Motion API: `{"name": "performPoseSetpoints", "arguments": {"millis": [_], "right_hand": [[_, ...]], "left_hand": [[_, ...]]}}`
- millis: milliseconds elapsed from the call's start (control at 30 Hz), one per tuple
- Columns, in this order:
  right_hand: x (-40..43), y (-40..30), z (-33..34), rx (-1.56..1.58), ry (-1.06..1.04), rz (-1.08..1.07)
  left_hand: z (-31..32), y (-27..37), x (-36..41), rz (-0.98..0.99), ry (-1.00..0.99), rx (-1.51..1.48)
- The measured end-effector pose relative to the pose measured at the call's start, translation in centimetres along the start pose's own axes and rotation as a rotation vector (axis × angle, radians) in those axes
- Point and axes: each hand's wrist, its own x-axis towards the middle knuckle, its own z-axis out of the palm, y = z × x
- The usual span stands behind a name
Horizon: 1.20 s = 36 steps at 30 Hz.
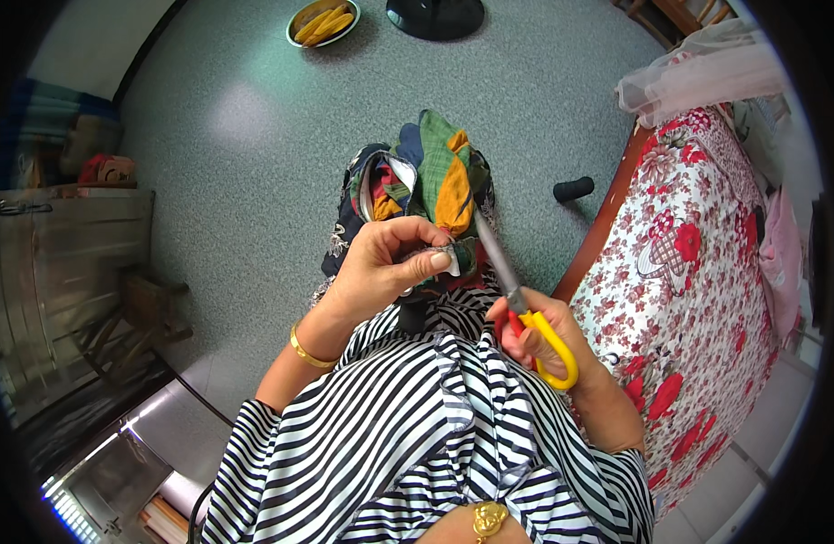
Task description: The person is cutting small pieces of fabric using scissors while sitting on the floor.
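Observation:
Between thumb and forefinger, my left hand (pixel 390 265) pinches the edge of a patchwork cloth piece (pixel 434 177) in green, yellow, blue and red. Pale lining shows at its seam, and the bundle rests over my lap. My right hand (pixel 546 326) grips a pair of scissors (pixel 502 258) by its yellow and red handles. The long grey blades look closed together and point up and left, beside the cloth's right edge. My left fingers hide part of the fabric edge they hold.
Beyond my knees, a metal bowl (pixel 354 27) on the speckled floor holds several corn cobs (pixel 322 27). A black round base (pixel 436 17) stands beside it. On my right is a bed with a floral sheet (pixel 689 285); a wooden stool (pixel 141 306) and cabinet (pixel 70 238) are on my left.

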Motion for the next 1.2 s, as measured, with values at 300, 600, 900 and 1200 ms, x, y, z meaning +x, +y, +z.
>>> {"name": "performPoseSetpoints", "arguments": {"millis": [300,600,900,1200], "right_hand": [[4.2,-1.1,0.4,-0.741,0.478,-0.729],[5.3,-1.0,2.1,-0.725,0.312,-0.757],[5.5,-2.2,1.6,-0.211,0.235,-0.56],[5.4,-2.3,1.8,-0.313,0.204,-0.521]], "left_hand": [[0.0,0.0,0.2,0.248,-0.089,0.349],[0.4,1.1,-0.4,0.198,-0.064,0.465],[0.9,0.8,-0.7,0.013,0.018,0.16],[1.4,0.5,-0.2,0.103,-0.033,0.033]]}}
